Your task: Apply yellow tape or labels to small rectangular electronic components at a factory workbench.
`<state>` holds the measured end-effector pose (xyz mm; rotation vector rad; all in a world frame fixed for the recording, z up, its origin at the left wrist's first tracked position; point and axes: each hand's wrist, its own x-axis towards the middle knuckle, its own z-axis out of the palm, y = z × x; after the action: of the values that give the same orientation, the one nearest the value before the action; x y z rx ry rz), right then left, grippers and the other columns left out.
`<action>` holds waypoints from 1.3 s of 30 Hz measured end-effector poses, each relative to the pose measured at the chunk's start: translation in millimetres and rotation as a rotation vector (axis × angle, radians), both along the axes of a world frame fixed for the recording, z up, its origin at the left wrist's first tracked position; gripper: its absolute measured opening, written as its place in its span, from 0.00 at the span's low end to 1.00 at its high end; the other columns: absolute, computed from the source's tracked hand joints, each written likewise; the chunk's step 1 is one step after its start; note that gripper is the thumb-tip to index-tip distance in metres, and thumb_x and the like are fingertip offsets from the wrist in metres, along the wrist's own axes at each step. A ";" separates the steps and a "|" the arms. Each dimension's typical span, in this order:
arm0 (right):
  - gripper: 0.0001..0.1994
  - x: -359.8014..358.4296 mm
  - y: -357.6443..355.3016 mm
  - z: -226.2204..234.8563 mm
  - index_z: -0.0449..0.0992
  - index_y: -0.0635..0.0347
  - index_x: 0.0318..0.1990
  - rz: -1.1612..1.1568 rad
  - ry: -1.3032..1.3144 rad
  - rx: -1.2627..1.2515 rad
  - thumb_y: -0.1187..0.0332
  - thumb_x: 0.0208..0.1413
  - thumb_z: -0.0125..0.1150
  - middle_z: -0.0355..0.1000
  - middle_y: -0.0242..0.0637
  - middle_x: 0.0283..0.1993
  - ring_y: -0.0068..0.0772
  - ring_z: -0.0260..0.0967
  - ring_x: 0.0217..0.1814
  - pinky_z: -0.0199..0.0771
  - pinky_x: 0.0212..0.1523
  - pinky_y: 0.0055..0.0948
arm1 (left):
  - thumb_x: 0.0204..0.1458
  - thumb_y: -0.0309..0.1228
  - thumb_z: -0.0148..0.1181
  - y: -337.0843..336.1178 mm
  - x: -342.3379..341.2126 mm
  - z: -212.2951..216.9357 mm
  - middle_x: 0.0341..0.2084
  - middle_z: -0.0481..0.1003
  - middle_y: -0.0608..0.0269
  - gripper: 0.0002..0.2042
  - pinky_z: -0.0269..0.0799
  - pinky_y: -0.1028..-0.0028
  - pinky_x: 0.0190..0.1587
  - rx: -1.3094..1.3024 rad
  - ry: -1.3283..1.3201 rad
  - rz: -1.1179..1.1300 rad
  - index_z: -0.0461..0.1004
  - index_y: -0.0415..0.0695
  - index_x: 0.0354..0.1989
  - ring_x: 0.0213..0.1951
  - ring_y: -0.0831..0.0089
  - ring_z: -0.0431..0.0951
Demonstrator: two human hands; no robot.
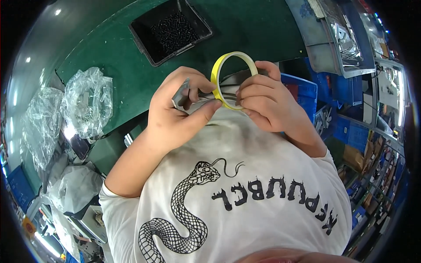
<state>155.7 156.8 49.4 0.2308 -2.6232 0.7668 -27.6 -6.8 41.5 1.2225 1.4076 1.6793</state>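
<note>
A roll of yellow tape [216,73] is held up between my hands, in front of my chest, its wide ring tilted so that I look through it. My right hand [271,103] grips the roll's right side with bent fingers. At the roll's lower left edge, the thumb and a finger of my left hand [164,116] pinch the tape. A small flat shiny piece [181,93], apparently metal, is tucked among the left hand's fingers. Part of it is hidden by them.
A black bin [151,48] of small dark screw-like parts stands on the green table [105,48]. Clear plastic bags [87,103] lie at the left. A blue crate [307,94] sits beyond my right hand; a grey bin [320,41] with metal parts is at the upper right.
</note>
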 end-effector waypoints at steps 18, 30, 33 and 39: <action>0.13 -4.7 3.6 1.5 0.72 0.54 0.39 0.008 -0.023 -0.027 0.77 0.46 0.66 0.76 0.31 0.39 0.38 0.74 0.44 0.53 0.64 0.56 | 0.44 0.13 0.65 -0.3 -1.6 -8.1 0.30 0.70 0.69 0.12 0.60 0.80 0.29 -0.002 -0.210 -0.008 0.73 0.38 0.36 0.27 0.84 0.62; 0.08 -19.2 -15.0 -1.3 0.70 0.58 0.35 -0.015 -0.199 -0.154 0.72 0.50 0.64 0.73 0.33 0.32 0.43 0.73 0.38 0.57 0.63 0.56 | 0.47 0.15 0.68 -2.1 10.9 -11.1 0.20 0.61 0.74 0.16 0.55 0.82 0.24 -0.097 -0.218 -0.042 0.71 0.40 0.42 0.22 0.86 0.59; 0.09 -23.7 -19.4 -9.2 0.70 0.59 0.34 -0.016 -0.233 -0.160 0.70 0.50 0.65 0.72 0.34 0.30 0.43 0.72 0.35 0.64 0.60 0.52 | 0.47 0.15 0.68 -4.0 12.5 -12.6 0.20 0.62 0.74 0.15 0.54 0.82 0.24 -0.109 -0.208 -0.044 0.71 0.41 0.40 0.22 0.87 0.58; 0.11 -22.7 -24.0 -16.1 0.72 0.59 0.34 -0.074 -0.135 -0.033 0.69 0.46 0.67 0.72 0.33 0.29 0.39 0.72 0.31 0.70 0.53 0.46 | 0.49 0.13 0.64 -3.2 8.4 -11.5 0.30 0.71 0.65 0.15 0.62 0.81 0.30 -0.027 -0.054 -0.046 0.70 0.37 0.43 0.26 0.84 0.65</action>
<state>133.0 132.8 33.3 0.0745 -2.7260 0.8262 -19.2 -10.0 30.0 1.1774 1.3549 1.6452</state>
